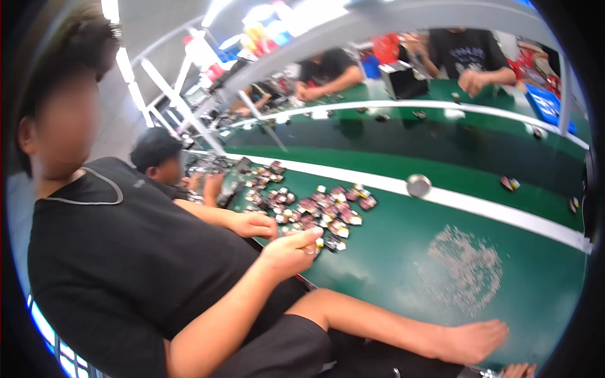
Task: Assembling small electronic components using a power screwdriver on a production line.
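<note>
My left hand (474, 341) reaches over the near edge of the green table (378, 271), its fingers stretched out and slightly blurred. Nothing shows in it. Just beyond lies a loose spread of tiny pale, see-through pieces (469, 271). My right hand (520, 370) is cut off by the lower edge at the right. Only some fingers show, so its grip is hidden. Beside them is a shiny silvery object (484, 372) that I cannot make out.
A co-worker in black sits close on my left, their hands (287, 255) near a heap of small dark parts with yellow and white bits (331, 211). A round metal piece (418, 185) rests on the white rail (491, 211). Beyond runs a dark belt (454, 157) carrying scattered parts; people work across it.
</note>
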Demonstrator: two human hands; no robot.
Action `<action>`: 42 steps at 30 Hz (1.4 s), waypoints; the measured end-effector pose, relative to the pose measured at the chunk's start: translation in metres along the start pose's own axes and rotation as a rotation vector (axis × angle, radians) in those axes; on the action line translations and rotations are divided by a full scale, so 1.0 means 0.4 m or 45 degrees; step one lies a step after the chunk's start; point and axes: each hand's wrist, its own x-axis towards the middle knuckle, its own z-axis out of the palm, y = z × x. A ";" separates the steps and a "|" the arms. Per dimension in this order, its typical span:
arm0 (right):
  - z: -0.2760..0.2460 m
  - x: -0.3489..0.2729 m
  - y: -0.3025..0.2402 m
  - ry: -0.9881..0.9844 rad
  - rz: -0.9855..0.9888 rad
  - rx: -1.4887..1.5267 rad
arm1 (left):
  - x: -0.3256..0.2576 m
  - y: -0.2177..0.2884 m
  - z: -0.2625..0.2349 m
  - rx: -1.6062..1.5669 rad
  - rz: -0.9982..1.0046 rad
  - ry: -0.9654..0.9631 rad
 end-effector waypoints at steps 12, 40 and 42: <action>-0.031 -0.038 0.068 -0.040 0.171 -0.122 | 0.065 -0.039 -0.108 -0.240 -0.154 -0.479; -0.019 0.044 -0.013 -0.476 0.116 -0.463 | 0.040 -0.025 -0.089 -0.195 0.063 -0.500; -0.017 0.080 -0.029 -0.555 0.104 -0.494 | 0.033 -0.026 -0.084 -0.154 0.076 -0.480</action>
